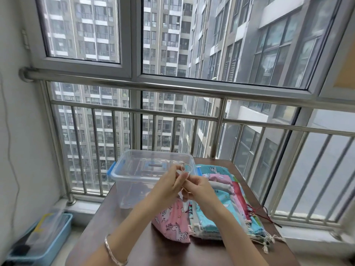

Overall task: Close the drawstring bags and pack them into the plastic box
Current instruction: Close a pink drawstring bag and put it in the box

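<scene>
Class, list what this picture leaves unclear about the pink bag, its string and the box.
1. Head view: mouth of the pink bag, hidden behind the left hand and right hand.
2. The drawstring: too thin and blurred to tell whether knotted.
3. Floor of the plastic box: glare on clear walls.

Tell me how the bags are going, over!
Left hand and right hand both pinching the cord of the pink bag. Plastic box open, no bags seen inside. Stack of bags waiting beside it. Nothing blocking.
</scene>
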The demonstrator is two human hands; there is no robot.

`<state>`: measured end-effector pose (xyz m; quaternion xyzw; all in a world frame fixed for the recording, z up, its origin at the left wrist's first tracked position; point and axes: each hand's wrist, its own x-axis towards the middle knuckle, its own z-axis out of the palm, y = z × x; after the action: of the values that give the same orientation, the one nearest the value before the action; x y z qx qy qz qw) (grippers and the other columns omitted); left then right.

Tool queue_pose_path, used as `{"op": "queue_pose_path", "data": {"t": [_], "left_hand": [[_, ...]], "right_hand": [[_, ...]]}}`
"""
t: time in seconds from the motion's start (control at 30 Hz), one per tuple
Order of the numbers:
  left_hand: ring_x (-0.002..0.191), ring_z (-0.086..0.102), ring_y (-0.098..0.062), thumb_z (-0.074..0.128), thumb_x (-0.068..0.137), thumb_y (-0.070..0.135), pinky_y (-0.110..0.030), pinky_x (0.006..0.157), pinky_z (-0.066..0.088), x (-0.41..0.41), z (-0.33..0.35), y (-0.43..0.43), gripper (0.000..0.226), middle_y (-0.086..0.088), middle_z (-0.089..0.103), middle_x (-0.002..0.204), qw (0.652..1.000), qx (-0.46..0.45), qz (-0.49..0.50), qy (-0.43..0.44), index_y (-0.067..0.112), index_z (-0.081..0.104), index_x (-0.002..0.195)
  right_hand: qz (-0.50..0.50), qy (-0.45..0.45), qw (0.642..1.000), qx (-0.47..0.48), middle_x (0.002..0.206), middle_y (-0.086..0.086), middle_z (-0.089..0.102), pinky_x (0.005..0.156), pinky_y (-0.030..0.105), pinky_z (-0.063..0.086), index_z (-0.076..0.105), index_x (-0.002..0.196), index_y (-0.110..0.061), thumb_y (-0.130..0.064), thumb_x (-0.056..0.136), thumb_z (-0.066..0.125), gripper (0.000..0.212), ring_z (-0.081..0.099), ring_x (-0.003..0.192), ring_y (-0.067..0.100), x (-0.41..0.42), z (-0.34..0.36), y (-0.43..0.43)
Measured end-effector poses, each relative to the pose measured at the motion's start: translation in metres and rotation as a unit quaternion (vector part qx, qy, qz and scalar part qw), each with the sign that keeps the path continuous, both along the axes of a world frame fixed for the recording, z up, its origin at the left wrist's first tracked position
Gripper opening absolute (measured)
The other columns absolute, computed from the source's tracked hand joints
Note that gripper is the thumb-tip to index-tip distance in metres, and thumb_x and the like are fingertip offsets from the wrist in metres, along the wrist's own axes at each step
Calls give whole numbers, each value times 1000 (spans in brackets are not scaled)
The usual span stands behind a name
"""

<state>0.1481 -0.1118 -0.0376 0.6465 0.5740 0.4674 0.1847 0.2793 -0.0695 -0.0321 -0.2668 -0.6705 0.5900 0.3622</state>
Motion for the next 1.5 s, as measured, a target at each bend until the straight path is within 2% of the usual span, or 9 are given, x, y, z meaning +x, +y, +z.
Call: {"op": "queue_pose_path", "data": {"t": [0.17,0.37,0.5,0.7,0.93,1.07,1.2,1.3,1.5], "left_hand": [[78,62,-7,39,83,64,-27,73,52,-5,0,-6,61,4,63,83,998,-10,60,32,18,41,123],[46,35,-4,66,85,43,-18,49,29,-18,1,-9,43,8,45,51,994,-106,6,-23,1,65,76],[54,36,-7,55,95,34,-20,52,29,-24,5,-11,30,7,47,60,979,-191,-33,-58,19,62,70],[61,45,-3,54,96,31,-14,53,35,-28,13,-13,22,7,59,74,950,-232,-84,-192,16,65,85],[54,51,1,71,85,13,-14,51,34,-31,15,-10,12,5,65,70,960,-203,-89,-170,11,60,89],[72,66,-11,71,83,5,-14,60,47,-33,14,-9,15,-10,71,81,977,-131,-77,-153,3,64,96],[73,61,-19,71,84,14,-28,69,48,-34,8,-6,9,-21,70,85,991,-71,-54,-100,6,71,89],[70,58,-14,69,86,15,-31,69,47,-31,6,-3,3,-13,69,77,994,-51,-39,-87,13,70,83],[57,51,5,64,91,21,-13,58,41,-26,7,2,11,10,61,70,999,-42,-2,27,22,65,80]], "right_hand": [[-51,13,998,-21,73,13,65,55,33,49,64,88,13,-20,92,64,33,53,48,16,-3,-3,-2],[-101,4,995,-27,69,12,64,51,33,55,63,79,1,-27,88,69,30,60,48,20,0,0,-1],[-69,-19,996,-54,82,14,50,60,36,58,51,87,-4,-13,83,73,25,58,59,23,6,5,1],[-61,-134,978,146,102,-8,68,70,24,56,66,108,-24,-4,74,71,39,65,91,4,9,2,-2],[-101,-166,948,254,87,-10,71,72,14,51,70,101,-20,0,84,56,30,65,83,-1,5,1,-6],[-53,-78,990,102,78,8,65,70,34,54,52,92,-7,12,83,49,20,64,69,17,4,4,-2],[48,70,992,-97,71,10,61,66,30,49,46,91,-6,23,83,45,29,59,64,21,8,6,4],[47,66,993,-88,75,12,64,65,29,51,46,94,-6,20,83,53,29,61,68,23,9,5,6],[-10,9,1000,-12,78,15,70,67,29,54,50,94,-4,11,79,65,26,65,71,22,8,3,7]]}}
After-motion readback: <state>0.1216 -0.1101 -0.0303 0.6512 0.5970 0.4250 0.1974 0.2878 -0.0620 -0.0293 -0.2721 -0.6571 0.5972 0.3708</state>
